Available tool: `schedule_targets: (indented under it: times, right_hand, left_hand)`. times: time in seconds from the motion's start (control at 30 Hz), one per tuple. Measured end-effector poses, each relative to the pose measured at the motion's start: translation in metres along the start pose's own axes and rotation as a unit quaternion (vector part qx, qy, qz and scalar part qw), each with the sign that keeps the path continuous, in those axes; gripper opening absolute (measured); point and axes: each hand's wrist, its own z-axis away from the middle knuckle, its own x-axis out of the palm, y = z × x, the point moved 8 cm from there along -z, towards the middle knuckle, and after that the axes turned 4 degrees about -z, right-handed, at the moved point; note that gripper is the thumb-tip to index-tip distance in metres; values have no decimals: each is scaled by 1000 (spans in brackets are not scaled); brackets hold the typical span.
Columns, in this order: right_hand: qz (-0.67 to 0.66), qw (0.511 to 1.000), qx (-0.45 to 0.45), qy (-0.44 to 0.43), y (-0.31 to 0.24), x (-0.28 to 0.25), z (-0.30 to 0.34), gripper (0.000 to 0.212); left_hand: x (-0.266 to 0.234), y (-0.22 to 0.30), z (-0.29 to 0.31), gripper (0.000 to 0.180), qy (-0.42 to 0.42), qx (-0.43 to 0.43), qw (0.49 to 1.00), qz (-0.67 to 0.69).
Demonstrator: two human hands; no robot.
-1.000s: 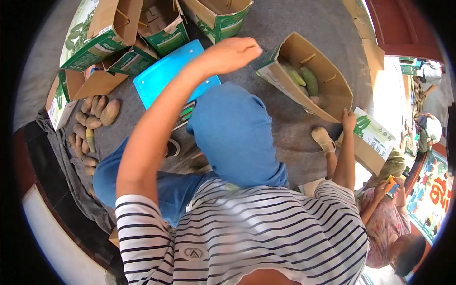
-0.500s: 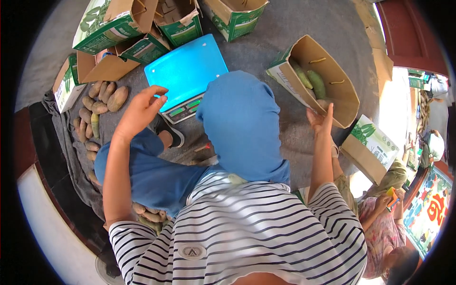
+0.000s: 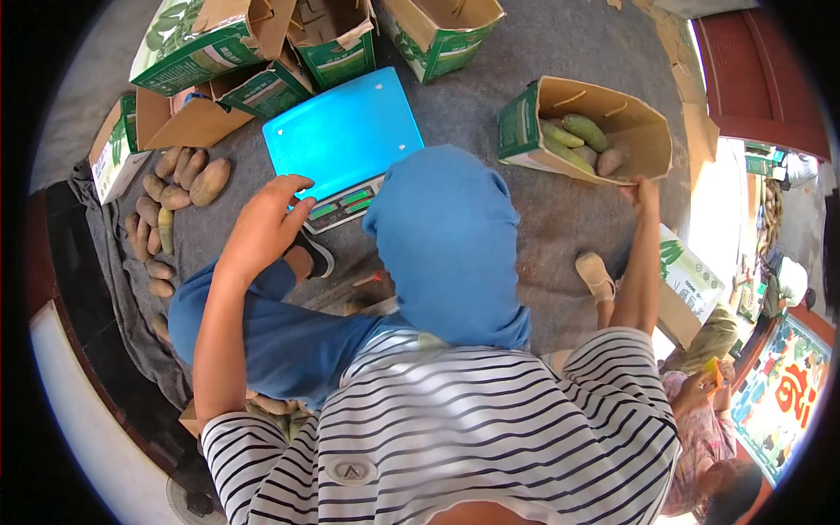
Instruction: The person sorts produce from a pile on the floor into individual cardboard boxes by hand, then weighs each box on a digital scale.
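My right hand point(image 3: 643, 194) grips the near right edge of an open cardboard box point(image 3: 518, 131) with green printed sides. Inside lie several oblong vegetables, some green point(image 3: 584, 131) and some brown point(image 3: 610, 161); I cannot make out their exact kind. My left hand point(image 3: 273, 219) holds nothing, its fingers bent and apart, beside the near left corner of a digital scale with a blue platform point(image 3: 346, 131). Green lit displays show along the scale's near edge, and its platform bears nothing.
Several brown oblong vegetables point(image 3: 210, 181) lie on the grey ground cloth point(image 3: 472, 109) at left. Open cardboard boxes point(image 3: 332, 57) stand beyond the scale. Another printed carton point(image 3: 691, 276) is at right, near a co-worker point(image 3: 700, 429) holding something orange and yellow.
The box has turned and shifted away, so more of its contents show. My right hand has moved rightward along its near edge. My left hand has stayed nearly in place.
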Motion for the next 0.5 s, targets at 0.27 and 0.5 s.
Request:
schedule_targets:
  times: [0.27, 0.5]
  right_hand:
    - [57, 994, -35, 82, -1, 36, -2, 20]
    - [77, 991, 46, 100, 27, -37, -21, 12]
  left_hand:
    - [1, 1, -2, 25, 7, 1, 1000, -30]
    - [3, -3, -4, 25, 18, 21, 998, -55]
